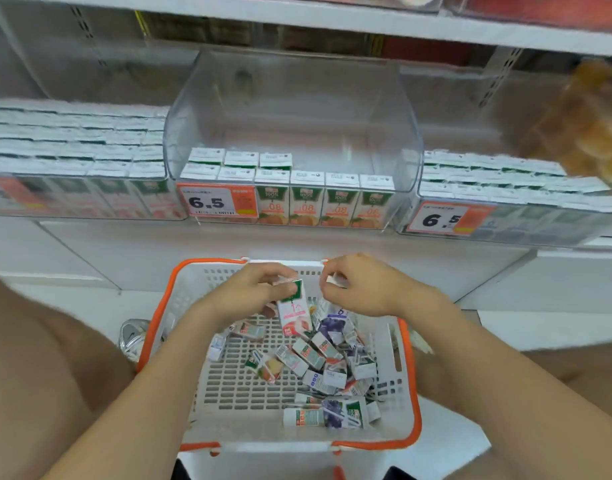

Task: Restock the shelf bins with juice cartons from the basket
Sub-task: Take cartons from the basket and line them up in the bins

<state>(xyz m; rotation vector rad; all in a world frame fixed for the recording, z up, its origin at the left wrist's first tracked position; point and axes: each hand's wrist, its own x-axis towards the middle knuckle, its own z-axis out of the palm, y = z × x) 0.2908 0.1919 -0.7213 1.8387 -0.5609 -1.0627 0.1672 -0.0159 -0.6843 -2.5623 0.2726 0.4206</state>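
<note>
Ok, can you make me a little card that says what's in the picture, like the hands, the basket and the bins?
left hand: holds a pink carton over the basket
right hand: beside that carton, fingers curled; unclear if it holds anything
basket: white, orange rim, loose cartons lying inside
middle bin: clear, mostly bare, orange cartons at the front
left bin: packed
right bin: packed
price tag: 6.5

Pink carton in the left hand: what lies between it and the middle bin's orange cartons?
Head view: between the pink carton and the middle bin, just the basket's far rim and bare white shelf front.
</note>
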